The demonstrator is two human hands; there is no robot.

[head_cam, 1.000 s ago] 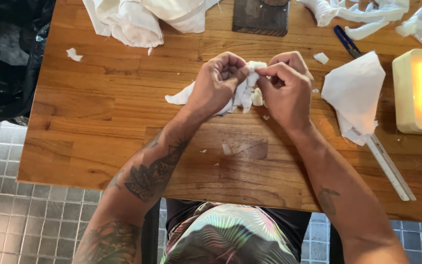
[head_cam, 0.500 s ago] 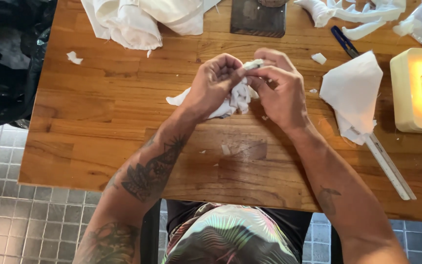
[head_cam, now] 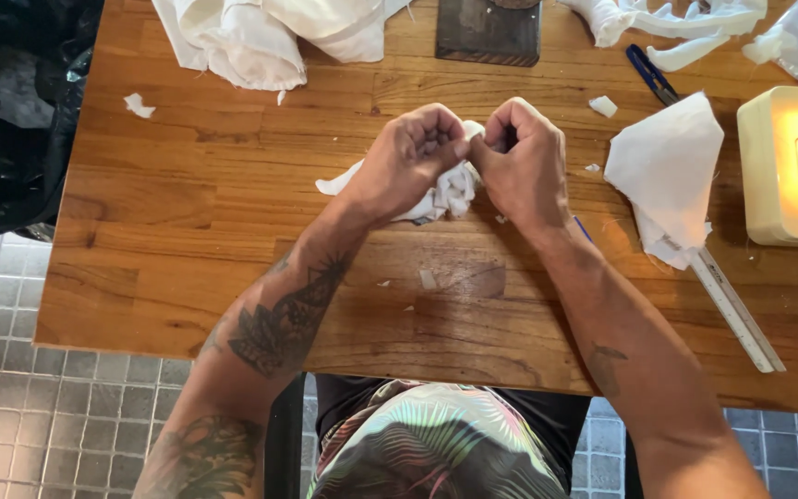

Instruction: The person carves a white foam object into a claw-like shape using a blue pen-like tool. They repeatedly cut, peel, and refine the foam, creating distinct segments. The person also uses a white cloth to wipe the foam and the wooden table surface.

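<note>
Since half a second ago we have drawn our hands tighter together: the fingers that were fanned out over the white cloth scrap (head_cam: pixel 445 192) now curl into two near fists, knuckles up, thumbs meeting in the middle.

Our left hand (head_cam: pixel 410 159) is clenched on the scrap, whose crumpled bulk hangs under the palm and trails out toward 9 o'clock, its tail resting on the bench (head_cam: pixel 187 231). Our right hand (head_cam: pixel 524 159) is clenched too, pinching the scrap's upper edge where a bit of white shows between the two thumbs. The scrap sits near the middle of the bench, just past its centre toward 12 o'clock.

At 3 o'clock from our hands lies a white triangular piece of fabric (head_cam: pixel 665 166), well apart from them, with a pale ruler (head_cam: pixel 736 312) running out from under it toward 5 o'clock. Further toward 3 o'clock stands a cream-coloured lit box (head_cam: pixel 787 166). At 1 o'clock a pair of blue-handled scissors (head_cam: pixel 650 76) lies near more white strips (head_cam: pixel 667 23). At 11 o'clock a heap of white cloth (head_cam: pixel 251 37) rests at the bench's far edge, and at 12 o'clock a dark block (head_cam: pixel 489 32). A black plastic bag (head_cam: pixel 11 111) hangs off the bench at 9 o'clock above a grey tiled floor (head_cam: pixel 39 416). Small white snippets (head_cam: pixel 139 104) dot the wood.
</note>
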